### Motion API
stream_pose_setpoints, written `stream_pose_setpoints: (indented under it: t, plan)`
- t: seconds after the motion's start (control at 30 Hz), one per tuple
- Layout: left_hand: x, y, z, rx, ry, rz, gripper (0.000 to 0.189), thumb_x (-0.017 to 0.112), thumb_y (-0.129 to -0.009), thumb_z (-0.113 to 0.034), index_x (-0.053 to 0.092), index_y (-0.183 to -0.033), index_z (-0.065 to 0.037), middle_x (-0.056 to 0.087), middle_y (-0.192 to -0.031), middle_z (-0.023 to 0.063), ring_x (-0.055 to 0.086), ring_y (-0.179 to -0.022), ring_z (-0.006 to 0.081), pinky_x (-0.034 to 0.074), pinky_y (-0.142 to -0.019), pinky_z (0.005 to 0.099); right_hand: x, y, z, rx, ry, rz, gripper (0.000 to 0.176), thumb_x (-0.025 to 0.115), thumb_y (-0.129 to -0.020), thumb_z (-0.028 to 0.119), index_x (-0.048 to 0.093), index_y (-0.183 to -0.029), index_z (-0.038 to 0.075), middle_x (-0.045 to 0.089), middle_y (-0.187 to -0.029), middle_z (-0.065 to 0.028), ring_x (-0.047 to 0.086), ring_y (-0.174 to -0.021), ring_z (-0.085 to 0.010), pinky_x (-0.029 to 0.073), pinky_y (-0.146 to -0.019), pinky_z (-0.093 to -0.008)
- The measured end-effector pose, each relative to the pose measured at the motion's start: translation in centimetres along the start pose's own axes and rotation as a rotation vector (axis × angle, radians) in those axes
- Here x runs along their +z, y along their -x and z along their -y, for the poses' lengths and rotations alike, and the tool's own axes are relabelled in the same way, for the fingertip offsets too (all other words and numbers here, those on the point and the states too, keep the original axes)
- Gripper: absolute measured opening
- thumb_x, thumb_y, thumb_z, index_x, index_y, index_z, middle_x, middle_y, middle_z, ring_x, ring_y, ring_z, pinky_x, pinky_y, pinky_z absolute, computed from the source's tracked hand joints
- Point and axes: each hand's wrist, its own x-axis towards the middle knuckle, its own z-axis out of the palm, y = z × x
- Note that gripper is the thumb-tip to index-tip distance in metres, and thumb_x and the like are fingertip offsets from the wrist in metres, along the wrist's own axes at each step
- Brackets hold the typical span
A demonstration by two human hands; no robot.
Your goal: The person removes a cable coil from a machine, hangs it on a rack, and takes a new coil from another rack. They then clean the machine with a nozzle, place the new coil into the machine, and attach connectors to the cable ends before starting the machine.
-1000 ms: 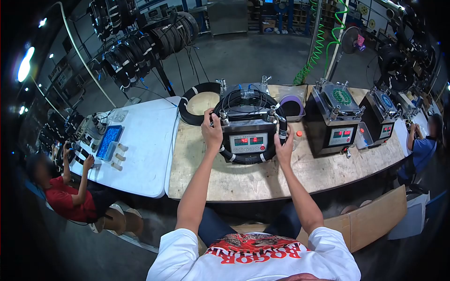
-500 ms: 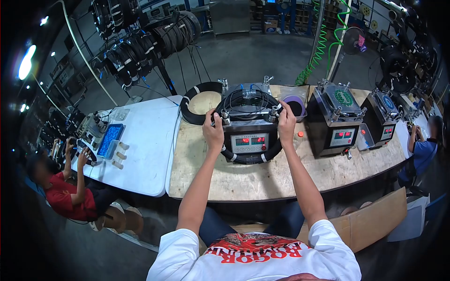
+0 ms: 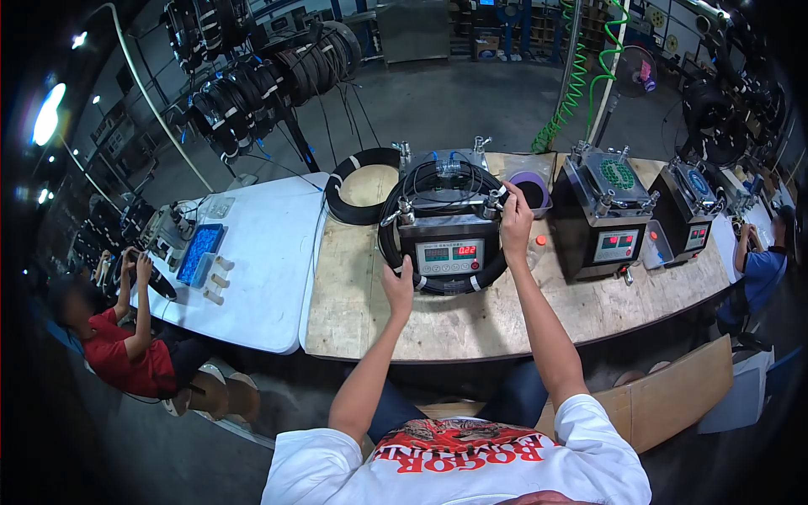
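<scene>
A coil of black cable [image 3: 483, 279], bound with white bands, hangs upright like a ring in front of the middle machine [image 3: 412, 238]. On the lower left of the ring, my left hand [image 3: 399, 290] is closed round the cable, thumb up; its fingers are partly hidden. At the upper right, my right hand [image 3: 516, 224] grips the same coil beside a metal clamp [image 3: 492, 202]. The machine's lit display [image 3: 450, 252] shows through the ring. Thin black cable ends loop over the machine's top plate.
Another black cable coil [image 3: 347, 209] lies at left on the wooden table [image 3: 353, 311]. Two similar machines, the nearer one [image 3: 594, 240] with a green ring on top, stand to the right. A purple container [image 3: 539, 195] is behind. A person in a red shirt [image 3: 126, 353] sits left.
My left hand has moved down the coil's left side from the upper clamp to the lower left. My right hand stays nearly in place. The display's red digits have changed.
</scene>
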Motion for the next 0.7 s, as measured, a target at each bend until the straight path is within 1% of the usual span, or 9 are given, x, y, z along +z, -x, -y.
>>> stream_pose_setpoints:
  t: [0.1,0.2,0.3,0.4,0.47,0.5,0.53,0.63,0.7]
  plan:
    - [0.5,1.5,0.9,-0.001,0.022,-0.046,0.041,0.071,-0.1,-0.033,0.061,-0.109,0.006,0.065,-0.091,0.0129,0.06,-0.082,0.0254,0.049,-0.078,0.0384,0.3,0.1,-0.8,-0.08,0.037,-0.034,0.036,0.049,-0.107,0.022,0.066,-0.127,-0.003,0.072,-0.098,-0.021,0.065,-0.082,-0.0255,0.051,-0.078,-0.0377]
    - [0.3,1.5,1.0,0.025,0.014,-0.029,0.037,0.068,-0.103,-0.03,0.062,-0.11,0.005,0.068,-0.097,0.0125,0.062,-0.089,0.0207,0.049,-0.084,0.0368,0.1,0.4,-0.6,-0.084,0.012,-0.018,0.037,0.052,-0.107,0.024,0.066,-0.128,-0.002,0.072,-0.111,-0.0231,0.07,-0.098,-0.0322,0.052,-0.09,-0.039]
    - [-0.1,1.4,0.6,0.015,0.025,0.017,0.036,0.068,-0.103,-0.03,0.062,-0.11,0.005,0.069,-0.097,0.0123,0.062,-0.089,0.0203,0.049,-0.083,0.0368,-0.1,0.6,-1.4,-0.136,0.032,-0.001,0.042,0.057,-0.106,0.028,0.062,-0.136,0.0,0.07,-0.121,-0.0231,0.069,-0.108,-0.0361,0.052,-0.095,-0.0399]
    - [0.3,1.2,1.5,0.059,0.066,-0.008,0.038,0.071,-0.1,-0.031,0.062,-0.112,0.005,0.065,-0.092,0.0133,0.061,-0.084,0.0242,0.049,-0.079,0.0395,-0.6,3.0,-1.1,-0.177,0.135,-0.004,0.047,0.055,-0.108,0.027,0.051,-0.149,0.004,0.065,-0.132,-0.0251,0.066,-0.117,-0.0386,0.05,-0.1,-0.0416]
    - [0.5,1.2,1.5,0.061,0.073,-0.023,0.038,0.071,-0.1,-0.031,0.062,-0.112,0.005,0.065,-0.093,0.0132,0.061,-0.084,0.0245,0.049,-0.08,0.0398,-0.7,4.9,-2.8,-0.081,0.126,-0.006,0.05,0.053,-0.109,0.024,0.044,-0.155,0.006,0.062,-0.137,-0.0265,0.064,-0.121,-0.0401,0.048,-0.102,-0.0429]
    - [0.5,1.3,1.5,0.06,0.074,-0.029,0.038,0.071,-0.1,-0.031,0.061,-0.112,0.005,0.065,-0.093,0.0132,0.061,-0.084,0.0246,0.049,-0.08,0.0399,-0.7,5.7,-2.6,-0.031,0.12,-0.008,0.052,0.051,-0.11,0.023,0.04,-0.158,0.007,0.06,-0.14,-0.0272,0.062,-0.123,-0.0409,0.048,-0.103,-0.0435]
    - [0.6,1.4,1.4,0.058,0.072,-0.03,0.038,0.071,-0.1,-0.031,0.061,-0.112,0.005,0.066,-0.093,0.0132,0.061,-0.084,0.0246,0.049,-0.08,0.0399,-0.9,6.4,-2.1,-0.065,0.18,-0.015,0.052,0.048,-0.111,0.019,0.037,-0.16,0.008,0.056,-0.145,-0.0284,0.058,-0.13,-0.0434,0.045,-0.107,-0.0446]
    - [0.5,1.5,1.4,0.054,0.066,-0.04,0.039,0.071,-0.1,-0.031,0.061,-0.112,0.005,0.066,-0.093,0.0133,0.061,-0.084,0.0245,0.049,-0.08,0.0398,-0.6,7.1,-2.6,-0.031,0.145,-0.049,0.052,0.049,-0.11,0.02,0.037,-0.16,0.009,0.052,-0.15,-0.0278,0.054,-0.135,-0.0443,0.043,-0.109,-0.0451]
    - [0.4,1.4,1.1,0.058,0.058,-0.039,0.039,0.071,-0.1,-0.031,0.061,-0.112,0.005,0.066,-0.094,0.0136,0.061,-0.084,0.0244,0.049,-0.08,0.0398,-0.5,7.3,-3.0,-0.053,0.15,-0.056,0.054,0.048,-0.112,0.023,0.034,-0.162,0.01,0.055,-0.147,-0.0268,0.056,-0.132,-0.0407,0.042,-0.11,-0.0434]
